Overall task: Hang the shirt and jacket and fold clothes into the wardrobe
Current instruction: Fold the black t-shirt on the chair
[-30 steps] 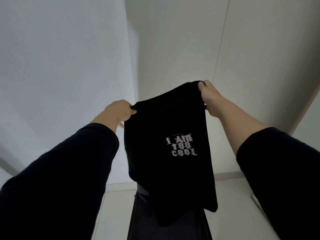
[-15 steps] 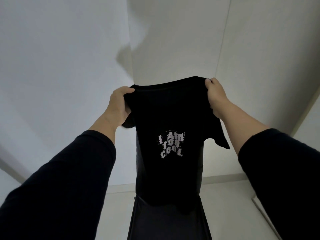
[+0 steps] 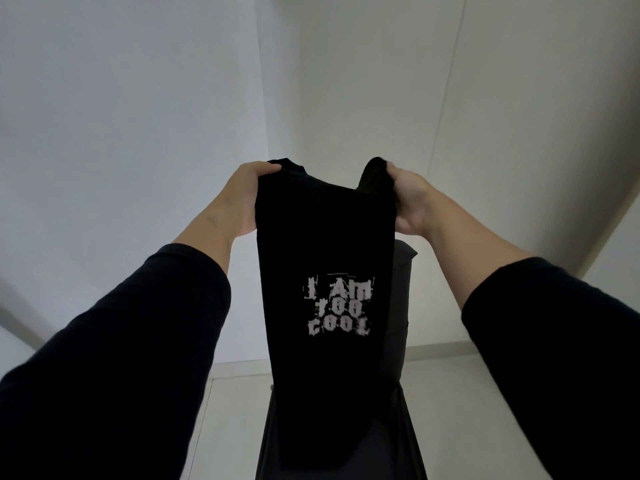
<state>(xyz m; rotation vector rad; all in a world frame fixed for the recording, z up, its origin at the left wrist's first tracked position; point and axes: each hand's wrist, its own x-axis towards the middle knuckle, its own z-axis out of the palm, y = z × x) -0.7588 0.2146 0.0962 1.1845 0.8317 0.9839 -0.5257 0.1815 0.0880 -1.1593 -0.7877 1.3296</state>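
Two hands, the left hand (image 3: pixel 247 199) and right hand (image 3: pixel 408 202), each grip a top corner of the black T-shirt (image 3: pixel 325 271), which hangs limp and light and is best held at the shoulders.

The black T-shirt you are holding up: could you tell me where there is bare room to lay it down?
Pale floor shows bare either side of the dark garment hanging below. The middle is crowded: both hands, left and right, grip the T-shirt there.

One text was legible: pale, distressed block letters printed in three stacked lines on the black T-shirt (image 3: pixel 325 271), reading "I AM / TOO / COOL", just right of centre in the frame; nothing else carried writing
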